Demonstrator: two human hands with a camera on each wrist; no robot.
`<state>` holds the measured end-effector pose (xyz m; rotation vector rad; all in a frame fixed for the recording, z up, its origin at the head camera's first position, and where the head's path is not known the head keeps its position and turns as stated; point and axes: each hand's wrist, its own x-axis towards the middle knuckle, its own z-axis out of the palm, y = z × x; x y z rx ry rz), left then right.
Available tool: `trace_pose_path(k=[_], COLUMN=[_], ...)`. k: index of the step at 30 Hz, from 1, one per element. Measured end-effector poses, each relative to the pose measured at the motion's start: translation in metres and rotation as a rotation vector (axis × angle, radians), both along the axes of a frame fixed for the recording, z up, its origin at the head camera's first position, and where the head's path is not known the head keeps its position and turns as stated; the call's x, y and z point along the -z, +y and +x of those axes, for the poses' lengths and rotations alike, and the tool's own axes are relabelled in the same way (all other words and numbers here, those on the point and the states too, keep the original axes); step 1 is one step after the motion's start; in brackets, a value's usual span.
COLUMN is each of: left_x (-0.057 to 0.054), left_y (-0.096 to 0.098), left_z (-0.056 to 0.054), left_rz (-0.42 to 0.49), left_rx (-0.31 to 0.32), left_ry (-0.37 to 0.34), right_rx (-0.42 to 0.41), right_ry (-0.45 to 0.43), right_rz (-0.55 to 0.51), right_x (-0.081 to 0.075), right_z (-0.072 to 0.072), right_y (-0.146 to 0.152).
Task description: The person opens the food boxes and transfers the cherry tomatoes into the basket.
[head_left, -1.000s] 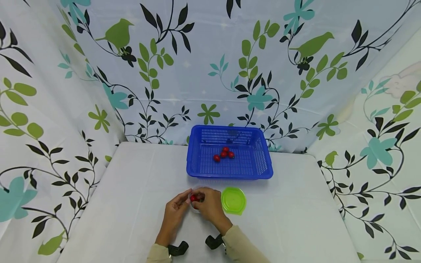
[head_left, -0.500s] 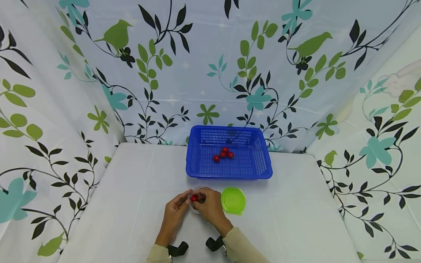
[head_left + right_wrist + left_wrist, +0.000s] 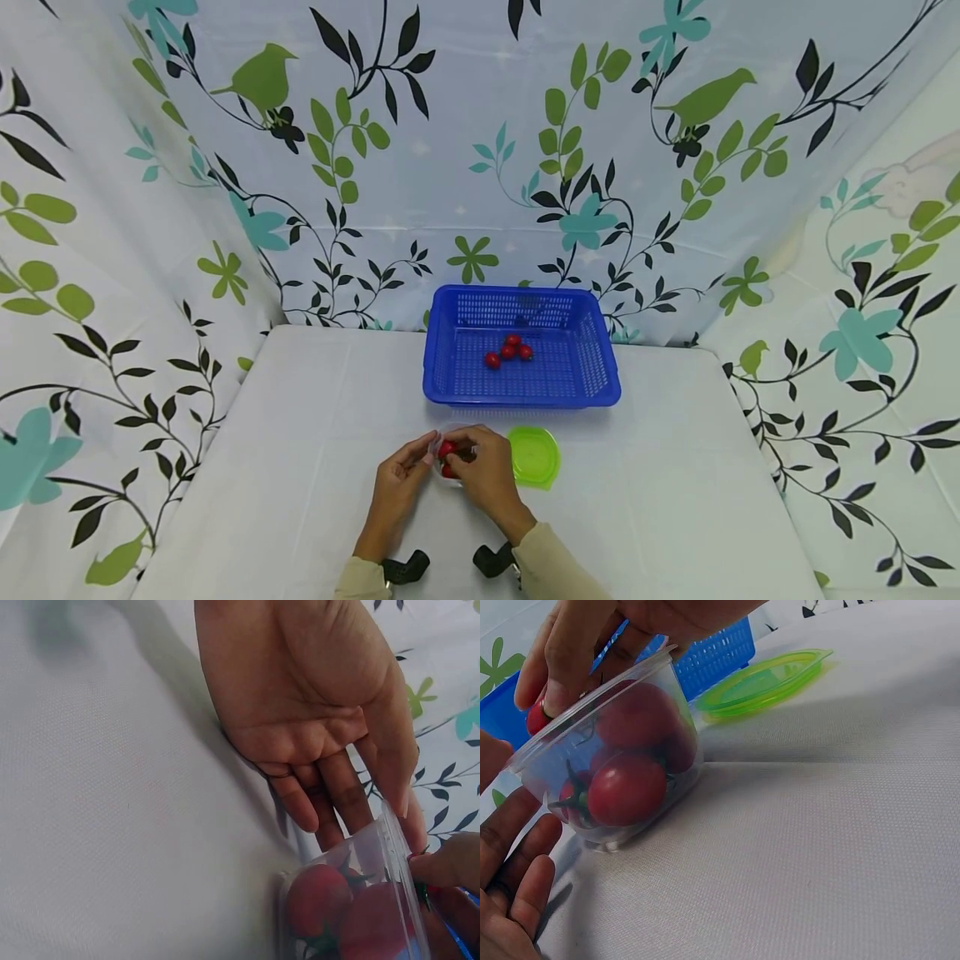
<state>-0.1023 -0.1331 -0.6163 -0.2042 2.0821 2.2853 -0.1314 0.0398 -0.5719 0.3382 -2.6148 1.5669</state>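
Observation:
A small clear plastic container (image 3: 684, 712) with several cherry tomatoes (image 3: 628, 789) in it stands on the white table, partly hidden by the hands in the head view. My left hand (image 3: 401, 482) holds its rim between thumb and index finger; the other fingers hang loose beside the wall. Over the opening, my right hand (image 3: 486, 471) pinches a red cherry tomato (image 3: 447, 448) in thumb and fingertips. In the left wrist view that tomato (image 3: 536, 718) is right at the rim, and a green stem shows on it in the right wrist view.
A bright green lid (image 3: 535, 457) lies to the right of the container, close by the right hand. Behind stands a blue mesh basket (image 3: 525, 400) with several cherry tomatoes (image 3: 507, 352) inside. A patterned curtain (image 3: 465, 167) surrounds the back and sides.
My right hand has shifted and turned slightly with the tomato at the container's mouth. Another tomato inside the container now shows below it in the head view. My left hand stays put.

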Motion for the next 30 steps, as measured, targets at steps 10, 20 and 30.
trace_pose_path(k=[10,20,30], left_x=[-0.003,-0.001,-0.002], left_y=[0.001,0.000,0.000], left_z=[0.000,-0.001,-0.001], left_rz=[-0.014,-0.010,0.004], left_rx=[-0.006,-0.008,-0.003], left_ry=[-0.027,-0.039,-0.036], right_rx=[0.039,0.028,0.019], right_ry=[-0.050,-0.050,-0.023], right_rz=[-0.047,-0.148,-0.222], right_x=[-0.010,-0.036,-0.057], right_z=[0.001,-0.003,-0.018], right_y=[0.008,0.017,0.023])
